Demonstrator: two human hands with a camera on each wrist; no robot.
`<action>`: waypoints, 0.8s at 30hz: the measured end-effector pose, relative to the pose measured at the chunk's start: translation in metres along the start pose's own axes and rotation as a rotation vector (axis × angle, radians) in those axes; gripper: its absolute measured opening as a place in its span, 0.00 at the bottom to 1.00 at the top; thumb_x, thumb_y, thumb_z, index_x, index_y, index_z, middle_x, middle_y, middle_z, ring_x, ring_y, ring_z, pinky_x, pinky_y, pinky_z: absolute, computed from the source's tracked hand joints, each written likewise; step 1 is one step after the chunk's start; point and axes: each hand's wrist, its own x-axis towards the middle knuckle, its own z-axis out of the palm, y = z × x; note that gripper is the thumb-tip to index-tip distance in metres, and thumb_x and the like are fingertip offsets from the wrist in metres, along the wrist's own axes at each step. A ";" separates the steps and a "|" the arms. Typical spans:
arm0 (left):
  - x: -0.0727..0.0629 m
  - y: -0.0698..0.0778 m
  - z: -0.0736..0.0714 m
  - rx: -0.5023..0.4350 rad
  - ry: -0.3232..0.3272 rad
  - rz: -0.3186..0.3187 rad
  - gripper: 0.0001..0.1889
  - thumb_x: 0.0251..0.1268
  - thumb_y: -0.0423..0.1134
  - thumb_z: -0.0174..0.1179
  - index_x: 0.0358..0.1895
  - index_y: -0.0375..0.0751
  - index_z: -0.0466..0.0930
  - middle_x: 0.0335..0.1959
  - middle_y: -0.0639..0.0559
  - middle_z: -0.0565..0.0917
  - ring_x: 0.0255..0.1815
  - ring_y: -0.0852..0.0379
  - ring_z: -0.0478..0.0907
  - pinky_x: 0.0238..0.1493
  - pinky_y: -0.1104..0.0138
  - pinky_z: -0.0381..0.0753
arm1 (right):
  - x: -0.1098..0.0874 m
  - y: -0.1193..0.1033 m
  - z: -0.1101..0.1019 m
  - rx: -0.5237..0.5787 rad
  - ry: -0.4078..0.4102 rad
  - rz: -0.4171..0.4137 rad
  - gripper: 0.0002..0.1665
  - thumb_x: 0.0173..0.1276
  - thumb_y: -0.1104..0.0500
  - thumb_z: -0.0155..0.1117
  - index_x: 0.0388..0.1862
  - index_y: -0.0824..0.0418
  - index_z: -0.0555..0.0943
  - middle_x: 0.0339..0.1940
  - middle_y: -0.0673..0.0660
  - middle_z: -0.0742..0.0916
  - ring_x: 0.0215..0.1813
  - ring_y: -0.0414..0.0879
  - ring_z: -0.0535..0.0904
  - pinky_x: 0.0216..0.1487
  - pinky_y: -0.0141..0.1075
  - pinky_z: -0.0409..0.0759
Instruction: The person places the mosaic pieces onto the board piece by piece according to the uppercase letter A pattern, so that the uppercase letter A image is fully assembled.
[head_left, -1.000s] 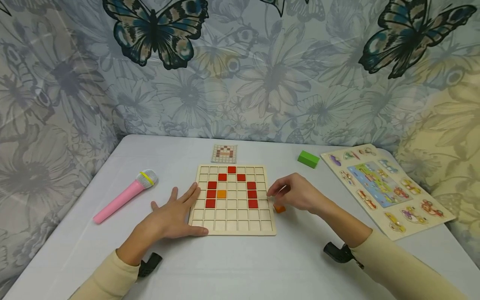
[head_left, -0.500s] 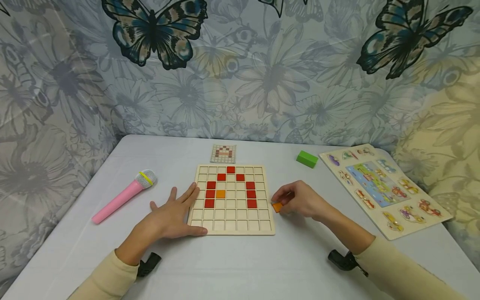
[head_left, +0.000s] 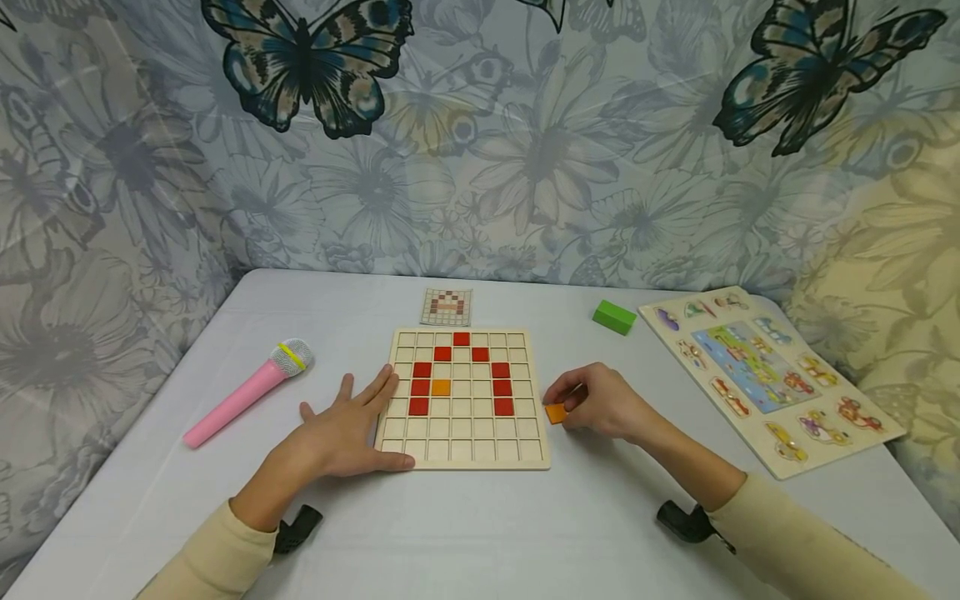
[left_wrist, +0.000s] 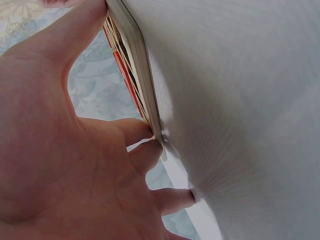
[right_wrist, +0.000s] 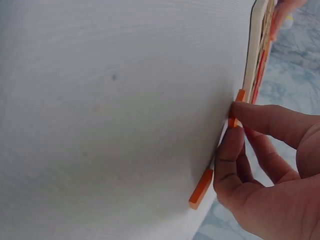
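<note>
A wooden grid board [head_left: 461,454] lies mid-table, with several red tiles [head_left: 502,388] and one orange tile [head_left: 441,387] in its cells. My left hand [head_left: 341,437] rests spread at the board's left side, thumb on the near left corner and fingers along the left edge. Beside the board's right edge, my right hand [head_left: 600,404] pinches a loose orange tile [head_left: 556,412] between thumb and finger, low over the table. In the right wrist view a second orange piece [right_wrist: 201,189] lies on the cloth beside the fingers; in the head view the hand seems to hide it.
A small pattern card [head_left: 446,307] lies behind the board. The pink toy microphone [head_left: 243,396] is at left. A green block [head_left: 614,317] stands at the back right, near a picture puzzle board [head_left: 765,462]. White cloth [head_left: 480,533] covers the table.
My right hand has come down slightly and right beside the board, and its fingers have taken hold of the loose orange tile. The left hand has stayed still on the board.
</note>
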 end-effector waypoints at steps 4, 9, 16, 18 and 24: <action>0.000 0.000 0.000 0.003 0.002 0.001 0.66 0.51 0.77 0.68 0.87 0.51 0.43 0.89 0.55 0.43 0.84 0.22 0.42 0.56 0.12 0.48 | 0.000 -0.001 0.000 -0.034 0.001 -0.009 0.19 0.52 0.75 0.75 0.42 0.61 0.90 0.39 0.54 0.89 0.40 0.47 0.79 0.40 0.35 0.81; 0.000 -0.001 0.001 0.011 0.001 -0.001 0.66 0.51 0.77 0.68 0.87 0.51 0.43 0.89 0.55 0.43 0.84 0.23 0.42 0.57 0.12 0.49 | -0.001 -0.002 0.000 -0.055 -0.006 -0.012 0.18 0.53 0.75 0.74 0.43 0.61 0.91 0.39 0.54 0.89 0.40 0.47 0.80 0.41 0.35 0.82; 0.001 -0.001 0.000 0.011 -0.002 -0.001 0.66 0.51 0.77 0.68 0.87 0.51 0.43 0.89 0.55 0.43 0.84 0.22 0.43 0.56 0.12 0.49 | -0.001 -0.002 -0.002 -0.062 -0.009 -0.003 0.17 0.55 0.73 0.76 0.43 0.60 0.91 0.39 0.53 0.89 0.40 0.47 0.79 0.40 0.36 0.82; 0.001 0.000 0.000 0.010 -0.002 -0.002 0.66 0.51 0.77 0.68 0.87 0.51 0.43 0.89 0.55 0.43 0.84 0.22 0.43 0.56 0.12 0.49 | -0.001 -0.003 -0.002 -0.060 -0.011 -0.001 0.16 0.56 0.73 0.76 0.43 0.60 0.91 0.39 0.54 0.89 0.40 0.47 0.79 0.40 0.36 0.82; -0.001 0.000 -0.001 0.001 0.000 0.001 0.66 0.51 0.77 0.68 0.87 0.51 0.43 0.89 0.54 0.43 0.84 0.23 0.42 0.57 0.12 0.48 | -0.002 -0.004 -0.002 -0.056 -0.004 0.008 0.17 0.55 0.72 0.76 0.43 0.60 0.92 0.40 0.53 0.90 0.40 0.47 0.80 0.40 0.36 0.82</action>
